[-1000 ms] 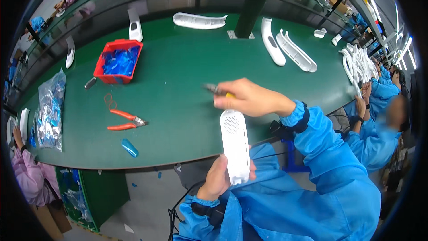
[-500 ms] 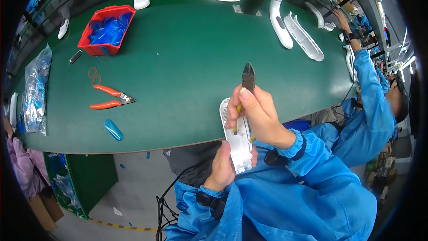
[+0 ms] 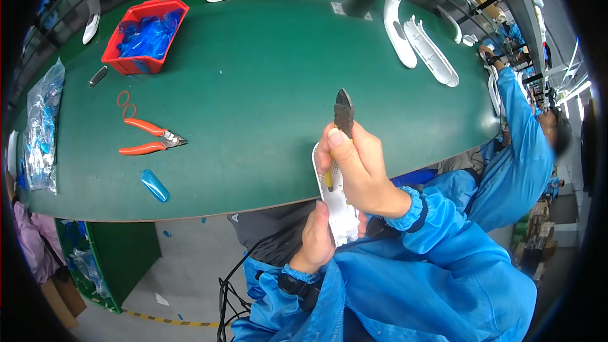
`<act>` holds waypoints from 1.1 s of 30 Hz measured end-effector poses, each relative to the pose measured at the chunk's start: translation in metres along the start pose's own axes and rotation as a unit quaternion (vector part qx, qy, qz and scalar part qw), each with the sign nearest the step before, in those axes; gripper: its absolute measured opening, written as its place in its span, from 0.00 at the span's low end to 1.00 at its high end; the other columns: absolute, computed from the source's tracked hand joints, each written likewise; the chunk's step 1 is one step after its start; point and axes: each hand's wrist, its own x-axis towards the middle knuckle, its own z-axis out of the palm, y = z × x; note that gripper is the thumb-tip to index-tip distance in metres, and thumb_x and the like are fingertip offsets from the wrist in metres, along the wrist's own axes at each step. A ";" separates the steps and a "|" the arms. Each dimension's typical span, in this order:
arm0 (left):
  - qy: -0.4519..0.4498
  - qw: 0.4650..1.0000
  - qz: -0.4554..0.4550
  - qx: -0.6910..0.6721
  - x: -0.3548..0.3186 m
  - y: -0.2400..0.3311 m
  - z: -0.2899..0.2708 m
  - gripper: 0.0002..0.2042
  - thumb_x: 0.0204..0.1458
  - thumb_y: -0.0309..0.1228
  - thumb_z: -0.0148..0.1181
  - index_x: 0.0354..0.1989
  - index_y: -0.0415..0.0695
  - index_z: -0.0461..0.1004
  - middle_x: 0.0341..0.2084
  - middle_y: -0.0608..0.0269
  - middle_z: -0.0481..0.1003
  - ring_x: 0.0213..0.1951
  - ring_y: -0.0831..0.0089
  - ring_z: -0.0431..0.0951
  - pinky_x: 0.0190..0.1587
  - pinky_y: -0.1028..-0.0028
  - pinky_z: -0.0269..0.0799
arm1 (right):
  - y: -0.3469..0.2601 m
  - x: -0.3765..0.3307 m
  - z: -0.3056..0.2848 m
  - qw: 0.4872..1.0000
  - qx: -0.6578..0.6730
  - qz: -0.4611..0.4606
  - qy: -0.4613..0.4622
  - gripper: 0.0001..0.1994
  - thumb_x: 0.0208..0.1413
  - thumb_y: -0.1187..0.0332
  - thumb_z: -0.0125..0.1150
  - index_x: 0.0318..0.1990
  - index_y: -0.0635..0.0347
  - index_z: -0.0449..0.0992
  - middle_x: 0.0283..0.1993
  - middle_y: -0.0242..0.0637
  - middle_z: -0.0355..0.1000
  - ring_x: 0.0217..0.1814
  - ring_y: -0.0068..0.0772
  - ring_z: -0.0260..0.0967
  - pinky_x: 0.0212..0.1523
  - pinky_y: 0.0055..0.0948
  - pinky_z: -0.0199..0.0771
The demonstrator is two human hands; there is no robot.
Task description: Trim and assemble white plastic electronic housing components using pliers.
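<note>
My left hand [image 3: 318,239] is closed round the lower end of a white plastic housing [image 3: 340,212], thumb on one side and fingers showing on the other. The housing is held at the table's front edge, its perforated far end partly hidden behind my right hand. My right hand [image 3: 361,168] grips a pair of pliers [image 3: 343,113] with dark jaws and yellow handles. Their jaws point away from me, above the housing, and look closed. Part of the handles is covered by my fingers.
On the green table [image 3: 253,107] at left lie orange-handled nippers [image 3: 152,138], a blue glossy piece [image 3: 155,185], a plastic bag [image 3: 44,130] and a red bin [image 3: 144,38] of blue film. White housings [image 3: 430,52] lie at far right. A co-worker [image 3: 513,152] sits at right.
My right hand and the pliers have shifted slightly left and toward the housing. The view has turned a little. At right, the co-worker's raised hand has come lower.
</note>
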 end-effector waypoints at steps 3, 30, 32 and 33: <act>0.013 1.000 -0.004 0.007 0.000 0.000 0.001 0.33 0.67 0.56 0.26 0.51 0.35 0.65 0.34 0.49 0.76 0.32 0.62 0.78 0.37 0.66 0.75 | -0.002 0.003 0.002 0.998 -0.054 0.018 0.004 0.13 0.70 0.61 0.44 0.38 0.63 0.66 0.27 0.32 0.67 0.28 0.22 0.64 0.31 0.24 0.68; 0.024 0.999 0.007 0.044 0.000 0.000 0.005 0.35 0.67 0.56 0.25 0.47 0.33 0.70 0.33 0.54 0.76 0.34 0.68 0.77 0.39 0.70 0.74 | -0.005 0.010 0.004 0.999 -0.022 0.035 0.034 0.17 0.69 0.60 0.46 0.32 0.65 0.67 0.23 0.33 0.67 0.23 0.22 0.65 0.25 0.26 0.68; 0.037 0.998 0.006 0.054 -0.001 0.000 0.007 0.34 0.67 0.54 0.23 0.46 0.33 0.68 0.32 0.51 0.76 0.32 0.64 0.77 0.37 0.68 0.74 | -0.004 0.008 0.008 0.998 -0.045 0.029 0.046 0.16 0.69 0.61 0.46 0.33 0.65 0.67 0.23 0.33 0.67 0.23 0.22 0.65 0.25 0.26 0.68; 0.031 0.998 0.010 0.055 -0.001 -0.001 0.006 0.33 0.67 0.54 0.23 0.47 0.33 0.68 0.32 0.51 0.76 0.32 0.64 0.77 0.37 0.68 0.74 | -0.004 0.007 0.010 0.997 -0.056 0.026 0.052 0.16 0.69 0.61 0.47 0.33 0.65 0.67 0.23 0.33 0.67 0.23 0.22 0.65 0.25 0.26 0.68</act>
